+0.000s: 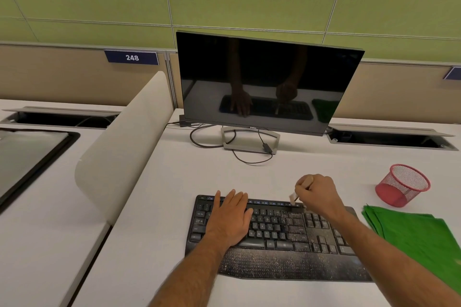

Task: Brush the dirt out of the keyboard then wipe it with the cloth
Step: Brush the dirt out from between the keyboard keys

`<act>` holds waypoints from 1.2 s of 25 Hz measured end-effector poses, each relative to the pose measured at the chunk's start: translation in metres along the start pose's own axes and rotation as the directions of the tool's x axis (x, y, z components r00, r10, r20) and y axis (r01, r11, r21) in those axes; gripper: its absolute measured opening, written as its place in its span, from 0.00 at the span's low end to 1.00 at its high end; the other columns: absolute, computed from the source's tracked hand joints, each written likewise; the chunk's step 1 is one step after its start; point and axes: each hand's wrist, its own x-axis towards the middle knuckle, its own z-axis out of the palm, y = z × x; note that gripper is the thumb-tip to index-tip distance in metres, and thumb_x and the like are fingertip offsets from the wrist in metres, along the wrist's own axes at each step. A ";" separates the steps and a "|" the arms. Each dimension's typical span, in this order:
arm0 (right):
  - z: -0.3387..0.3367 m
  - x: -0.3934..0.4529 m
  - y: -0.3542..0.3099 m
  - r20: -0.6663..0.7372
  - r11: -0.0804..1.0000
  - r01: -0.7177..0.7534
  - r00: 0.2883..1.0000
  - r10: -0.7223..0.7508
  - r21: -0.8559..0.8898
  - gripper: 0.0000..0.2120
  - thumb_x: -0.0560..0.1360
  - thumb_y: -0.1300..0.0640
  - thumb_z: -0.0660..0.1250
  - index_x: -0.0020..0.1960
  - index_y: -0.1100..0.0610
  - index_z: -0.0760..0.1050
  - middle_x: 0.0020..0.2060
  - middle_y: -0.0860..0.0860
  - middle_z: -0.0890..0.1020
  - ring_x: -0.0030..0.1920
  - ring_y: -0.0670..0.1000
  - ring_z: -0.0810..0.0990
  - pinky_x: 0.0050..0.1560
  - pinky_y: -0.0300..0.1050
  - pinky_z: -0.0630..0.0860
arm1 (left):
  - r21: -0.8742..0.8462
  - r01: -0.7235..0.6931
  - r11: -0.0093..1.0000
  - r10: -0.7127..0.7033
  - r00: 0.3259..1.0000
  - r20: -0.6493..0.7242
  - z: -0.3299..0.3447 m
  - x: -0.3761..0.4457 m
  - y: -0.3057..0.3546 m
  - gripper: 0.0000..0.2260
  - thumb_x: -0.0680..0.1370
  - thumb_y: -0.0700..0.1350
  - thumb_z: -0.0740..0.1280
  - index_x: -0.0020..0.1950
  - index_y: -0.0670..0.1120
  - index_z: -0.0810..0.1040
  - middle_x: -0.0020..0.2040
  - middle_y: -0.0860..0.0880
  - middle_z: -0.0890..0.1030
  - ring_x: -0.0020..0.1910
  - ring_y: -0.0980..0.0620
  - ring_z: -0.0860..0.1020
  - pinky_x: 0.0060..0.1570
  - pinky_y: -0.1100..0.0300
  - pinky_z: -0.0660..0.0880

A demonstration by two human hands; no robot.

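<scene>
A black keyboard [279, 237] with a wrist rest lies on the white desk in front of me, speckled with pale dirt on its right half and on the rest. My left hand [230, 217] lies flat on the keys at the left, fingers straight. My right hand [315, 194] grips a small brush [295, 200] above the top row; its dark bristles touch the keys near the upper middle right. A folded green cloth [419, 234] lies on the desk to the right of the keyboard.
A dark Dell monitor [264, 82] stands behind the keyboard with cables [207, 137] looping round its stand. A red mesh pen cup [401, 185] sits at the right, beyond the cloth. A curved white divider [119, 144] bounds the desk on the left.
</scene>
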 end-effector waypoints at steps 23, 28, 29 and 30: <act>0.013 -0.005 -0.014 0.030 0.993 0.070 0.997 -0.073 0.091 0.11 0.72 0.64 0.65 0.36 0.56 0.83 0.31 0.41 0.82 0.28 0.45 0.79 0.29 0.41 0.79 | 0.001 -0.005 1.000 0.005 1.000 -0.003 0.000 0.000 -0.001 0.26 0.85 0.57 0.45 0.81 0.48 0.54 0.81 0.51 0.57 0.80 0.51 0.49 0.76 0.44 0.36; 0.019 -0.003 -0.015 0.077 0.995 0.076 0.994 -0.081 0.063 0.13 0.70 0.64 0.64 0.29 0.55 0.81 0.30 0.43 0.82 0.28 0.45 0.78 0.26 0.35 0.74 | 0.005 -0.003 1.000 0.003 1.000 -0.005 0.000 0.001 -0.001 0.26 0.85 0.57 0.45 0.81 0.48 0.53 0.81 0.51 0.57 0.80 0.51 0.49 0.76 0.44 0.36; 0.020 -0.002 -0.014 0.051 0.993 0.068 0.996 -0.073 0.094 0.12 0.70 0.64 0.64 0.31 0.56 0.82 0.31 0.44 0.83 0.28 0.46 0.79 0.27 0.38 0.77 | 0.005 -0.003 1.000 0.003 1.000 -0.007 0.000 0.001 -0.001 0.26 0.85 0.57 0.45 0.81 0.48 0.54 0.81 0.51 0.57 0.80 0.51 0.49 0.76 0.44 0.36; 0.020 -0.003 -0.015 0.030 0.991 0.073 0.997 -0.076 0.110 0.12 0.71 0.64 0.64 0.34 0.56 0.83 0.33 0.43 0.83 0.29 0.46 0.80 0.29 0.42 0.79 | 0.005 -0.004 1.000 0.004 1.000 -0.008 0.000 0.001 -0.001 0.26 0.85 0.57 0.45 0.81 0.48 0.54 0.81 0.51 0.57 0.80 0.51 0.49 0.76 0.44 0.36</act>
